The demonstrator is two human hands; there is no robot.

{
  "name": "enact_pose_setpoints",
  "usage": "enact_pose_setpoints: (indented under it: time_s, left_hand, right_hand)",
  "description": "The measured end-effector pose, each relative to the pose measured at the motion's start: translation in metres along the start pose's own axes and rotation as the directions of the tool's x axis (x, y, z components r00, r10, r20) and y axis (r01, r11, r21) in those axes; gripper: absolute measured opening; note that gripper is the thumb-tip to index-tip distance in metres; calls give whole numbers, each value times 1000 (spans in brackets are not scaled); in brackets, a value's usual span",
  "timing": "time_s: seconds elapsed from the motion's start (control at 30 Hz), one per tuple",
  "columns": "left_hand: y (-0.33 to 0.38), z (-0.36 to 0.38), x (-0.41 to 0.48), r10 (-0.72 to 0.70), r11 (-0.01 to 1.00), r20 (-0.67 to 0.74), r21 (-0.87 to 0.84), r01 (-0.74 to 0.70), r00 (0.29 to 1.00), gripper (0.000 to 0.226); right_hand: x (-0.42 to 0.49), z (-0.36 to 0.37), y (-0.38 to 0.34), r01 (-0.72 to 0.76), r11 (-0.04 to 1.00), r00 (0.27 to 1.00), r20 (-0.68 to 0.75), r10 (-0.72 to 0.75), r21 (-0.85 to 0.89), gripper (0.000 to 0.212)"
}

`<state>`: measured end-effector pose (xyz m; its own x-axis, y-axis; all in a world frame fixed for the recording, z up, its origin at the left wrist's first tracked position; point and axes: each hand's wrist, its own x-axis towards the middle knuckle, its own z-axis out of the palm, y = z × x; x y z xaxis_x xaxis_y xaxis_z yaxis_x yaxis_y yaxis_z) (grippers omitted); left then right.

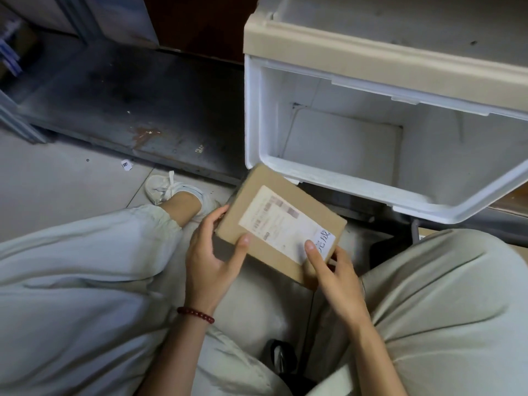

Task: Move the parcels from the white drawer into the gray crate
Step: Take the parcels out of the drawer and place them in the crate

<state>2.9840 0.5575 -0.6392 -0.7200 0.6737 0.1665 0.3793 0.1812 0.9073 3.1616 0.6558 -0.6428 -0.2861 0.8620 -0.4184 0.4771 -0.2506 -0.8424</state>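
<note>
One parcel (281, 221) between left hand (208, 252), right hand (334, 278)

Loose pale grey-green trousers (71, 267), white lace-up shoe (163, 188) (possibly canvas), dark red bead bracelet (195, 314) on left wrist.

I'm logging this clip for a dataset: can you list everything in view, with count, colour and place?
parcel: one, brown cardboard, held in front of the drawer
label: one, white, on the parcel's top face
drawer: one, white, pulled open at upper right, no parcel showing inside
cabinet frame: one, beige, above the drawer
platform: one, dark metal, on the floor at left
paper scraps: two, white, near the platform's front edge
shoe: one, white, left of the parcel
trousers: one pair, pale, across the bottom
bracelet: one, dark red beads, left wrist
left hand: grips the parcel's left edge
right hand: grips the parcel's near right corner
</note>
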Motion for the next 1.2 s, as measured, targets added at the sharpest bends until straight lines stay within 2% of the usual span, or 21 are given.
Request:
enact_pose_setpoints:
  time_s: [0.07,0.13,0.17,0.2,0.3,0.47,0.63,0.73,0.83,0.97,1.03,1.13,1.2]
  left_hand:
    - [3,-1,0,156,985,23,73,-158,987,57]
    - [4,-3,2,273,954,39,119,-276,961,60]
    - [4,-4,2,288,950,44,109,-291,957,62]
    - [5,-5,2,276,957,49,81,-279,960,64]
    - [6,-6,1,184,983,35,21,-184,982,65]
    - [8,-6,1,-111,968,37,-221,117,993,61]
    - [4,-5,1,-190,963,42,-185,195,981,40]
    - [2,-6,3,-230,960,31,-160,232,973,29]
    - [-2,-7,5,-266,960,-11,-97,264,964,34]
    - [-7,-8,5,-296,951,-9,-95,294,955,45]
    - [-5,-9,5,-303,949,5,-88,302,953,54]
    - [-4,-7,4,-328,941,25,-77,329,944,48]
    - [-7,-4,2,-340,938,26,-72,340,940,58]
  right_hand:
    - [2,3,4,-45,999,999,14,45,-19,81]
    - [1,4,3,-48,999,999,8,48,-4,75]
    - [-1,3,-1,-51,998,999,6,51,20,69]
    - [-2,2,-4,-52,998,999,6,52,46,66]
    - [-5,0,-12,-62,992,998,19,60,107,72]
    - [-5,-3,-12,-34,968,993,-98,60,248,77]
    - [-5,-5,-15,14,962,994,-107,16,273,54]
    - [-3,-5,-11,18,975,996,-90,1,220,60]
    - [-2,-6,-11,-10,988,994,-102,26,155,67]
    - [-2,-6,-12,-12,991,995,-97,25,132,64]
    - [0,-5,-9,-3,993,995,-97,15,120,75]
    - [1,-2,-5,22,991,996,-90,-10,133,90]
    - [3,-1,-3,-5,988,997,-78,17,151,85]
